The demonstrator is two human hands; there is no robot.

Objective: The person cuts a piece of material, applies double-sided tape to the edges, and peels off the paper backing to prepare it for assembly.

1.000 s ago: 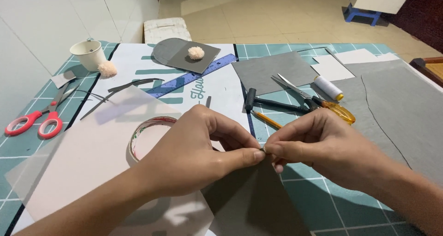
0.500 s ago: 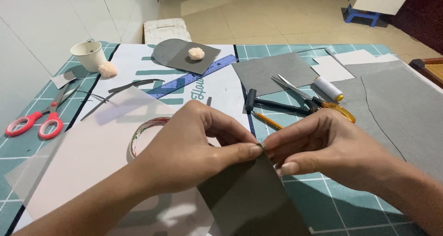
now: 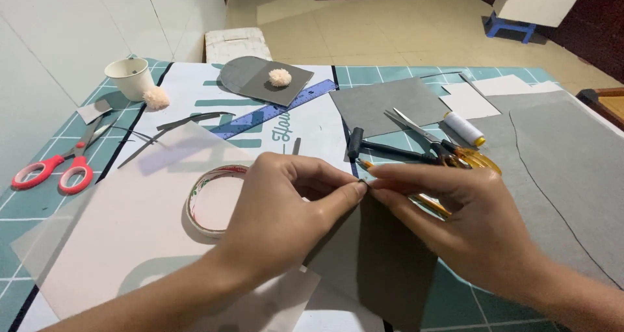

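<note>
Grey felt piece (image 3: 383,260) lies in front of the person, on the green cutting mat (image 3: 39,208) and partly over a sheet of translucent paper (image 3: 117,234); its top corner is lifted to where both hands meet. Left hand (image 3: 279,218) comes in from lower left, forearm low over the paper, wrist bent a bit, w/ thumb and index finger pressed together on the felt's top corner; other fingers are curled under, near the palm. Right hand (image 3: 468,221) comes from lower right, back of hand up, index and thumb stretched toward the same corner and pinching it, tip to tip w/ the left fingers. Whether sth small is held between the tips, I cannot tell.

Just left of the left hand is a tape roll (image 3: 211,202), flat on the paper, partly hidden by the hand. Behind the right hand lie yellow-handled scissors (image 3: 455,151), a black-handled tool (image 3: 383,149) and a white thread spool (image 3: 463,128). A pencil (image 3: 429,203) passes under the right hand's fingers. Further back: a blue ruler (image 3: 273,111), a dark felt shape (image 3: 253,77) w/ a cream pompom (image 3: 280,77) on it, a paper cup (image 3: 130,77) w/ a 2nd pompom (image 3: 156,98) beside it. Red-handled scissors (image 3: 55,169) are at far left, well apart from both hands. Large grey felt sheet (image 3: 565,169) covers the right side of the mat.
</note>
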